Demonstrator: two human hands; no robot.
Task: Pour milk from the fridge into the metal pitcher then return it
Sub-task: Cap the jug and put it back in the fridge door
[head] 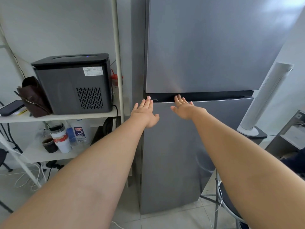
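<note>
A tall grey two-door fridge (206,47) fills the middle and right of the head view, both doors closed. My left hand (145,111) lies flat with fingers spread near the left top corner of the lower door (181,154). My right hand (184,107) is also flat and empty, fingertips at the dark gap between the two doors. A milk bottle with a blue label (80,131) stands on the lower shelf at the left. No metal pitcher is in view.
A white shelf rack (118,47) stands left of the fridge, holding a black ice maker (72,83), a brown bag (33,96) and a phone (11,107). Cups (60,139) sit on the lower shelf. A white tower fan (264,100) stands at the right; cables lie on the floor.
</note>
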